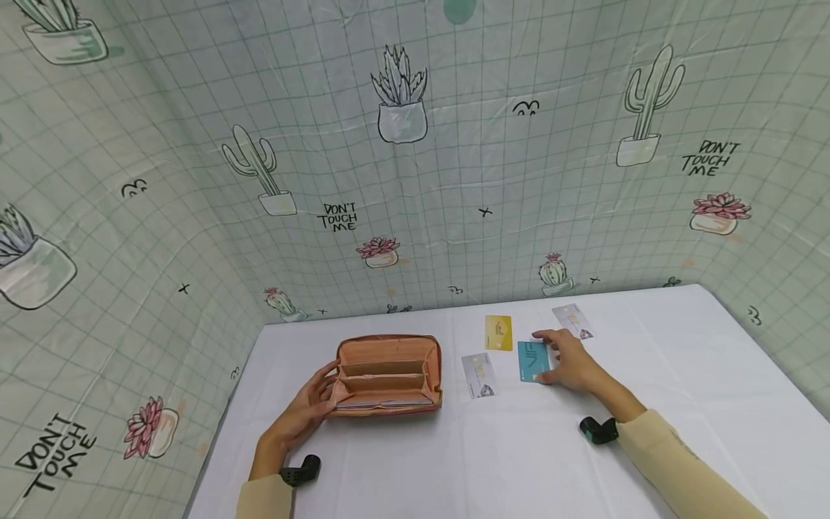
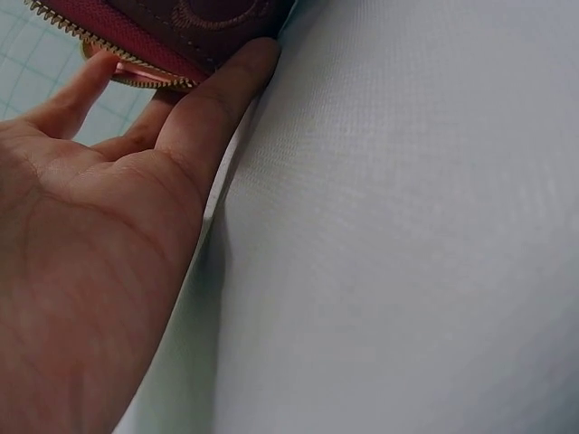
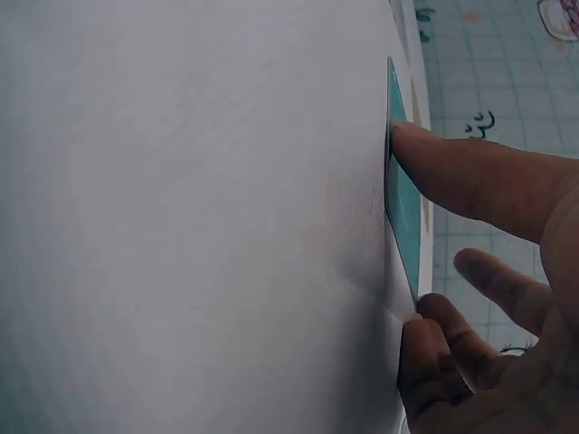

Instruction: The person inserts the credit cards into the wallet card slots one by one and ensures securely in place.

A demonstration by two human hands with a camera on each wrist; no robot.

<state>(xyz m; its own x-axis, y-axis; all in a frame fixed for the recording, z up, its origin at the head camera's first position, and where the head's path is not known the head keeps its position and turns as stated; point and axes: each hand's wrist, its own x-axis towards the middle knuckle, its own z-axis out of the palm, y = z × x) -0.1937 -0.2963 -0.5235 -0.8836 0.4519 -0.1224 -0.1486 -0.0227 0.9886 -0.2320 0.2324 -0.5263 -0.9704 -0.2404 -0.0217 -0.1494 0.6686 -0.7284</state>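
Note:
An unzipped wallet (image 1: 389, 351) stands with its pink-orange compartments facing up. My left hand (image 1: 303, 409) grips its left end, thumb at the front corner and fingers along the side. The left wrist view shows that hand (image 2: 99, 208) against the wallet's dark outside (image 2: 222, 18) and gold zip. To the right, my right hand (image 1: 570, 362) holds a blue VIP card (image 1: 532, 360) at its edges, between thumb and fingertips. Up close, the thumb (image 3: 470, 176) presses on the blue card (image 3: 407, 199), and fingertips meet its other end.
A yellow card (image 1: 498, 333) lies behind and left of the blue one. One silver card (image 1: 478, 375) is between wallet and blue card; another silver card (image 1: 573, 321) lies beyond my right hand. The white-covered table (image 1: 454, 468) meets a cactus-print cloth (image 1: 441, 252) at the back.

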